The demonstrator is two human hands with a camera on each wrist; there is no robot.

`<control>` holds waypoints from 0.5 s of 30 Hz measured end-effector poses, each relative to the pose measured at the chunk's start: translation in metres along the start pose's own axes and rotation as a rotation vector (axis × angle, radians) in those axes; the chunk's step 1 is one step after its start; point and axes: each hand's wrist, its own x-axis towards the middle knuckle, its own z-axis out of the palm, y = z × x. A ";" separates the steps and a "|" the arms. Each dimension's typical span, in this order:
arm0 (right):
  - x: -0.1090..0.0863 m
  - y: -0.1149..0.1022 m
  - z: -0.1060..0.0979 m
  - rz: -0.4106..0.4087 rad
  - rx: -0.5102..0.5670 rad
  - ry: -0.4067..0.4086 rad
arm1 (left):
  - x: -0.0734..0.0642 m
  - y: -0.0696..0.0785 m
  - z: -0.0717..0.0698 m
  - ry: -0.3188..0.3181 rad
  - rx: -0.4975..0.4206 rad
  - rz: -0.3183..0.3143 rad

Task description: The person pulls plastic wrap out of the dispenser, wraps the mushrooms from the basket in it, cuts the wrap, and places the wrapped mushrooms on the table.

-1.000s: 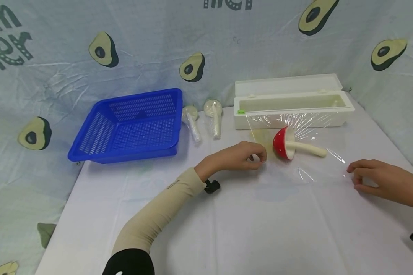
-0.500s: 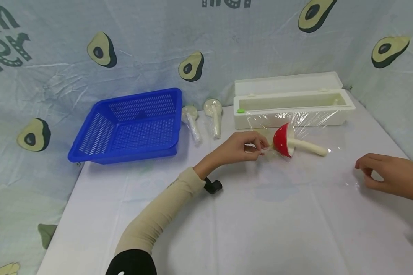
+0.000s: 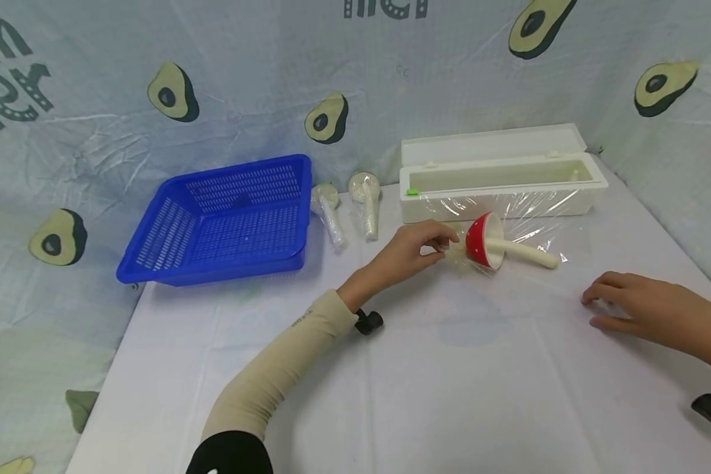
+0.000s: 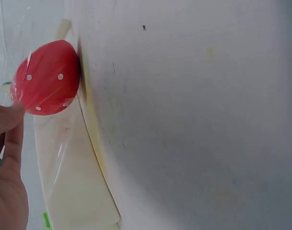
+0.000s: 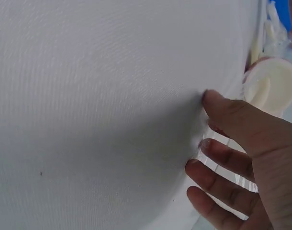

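Note:
A red, white-dotted mushroom-shaped piece (image 3: 485,241) with a hollow cap and cream stem lies on its side on a sheet of clear cling film (image 3: 533,227). My left hand (image 3: 417,250) pinches the film's left edge between thumb and fingers, right beside the cap. In the left wrist view, film stretches over the red cap (image 4: 48,79) from those fingertips. My right hand (image 3: 652,313) hovers low at the right, fingers loosely bent and apart, near the film's right edge and past the stem's end. It holds nothing in the right wrist view, where thumb and fingers (image 5: 222,189) are spread.
Behind the film stands a long white box (image 3: 498,205) with its lid (image 3: 492,145) raised. Two film-wrapped cream pieces with round heads, one of them a wrapped piece (image 3: 365,204), lie beside a blue plastic basket (image 3: 213,266) at the back left.
My left hand has moved up to the film's edge by the cap and pinches it. The right hand drew slightly away right, then came back left with its fingers more spread. The mushroom piece shifted slightly.

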 end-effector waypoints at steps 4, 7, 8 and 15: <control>0.001 -0.001 -0.002 -0.038 -0.056 0.047 | 0.002 -0.001 0.002 0.024 0.039 -0.012; 0.001 0.000 -0.005 -0.031 -0.047 0.064 | 0.003 0.000 0.003 0.014 0.117 -0.015; 0.002 -0.001 -0.006 -0.008 -0.040 0.049 | 0.003 0.000 0.003 0.005 0.157 -0.010; 0.006 0.002 -0.009 0.056 0.015 0.064 | 0.007 0.002 0.008 -0.059 0.385 0.009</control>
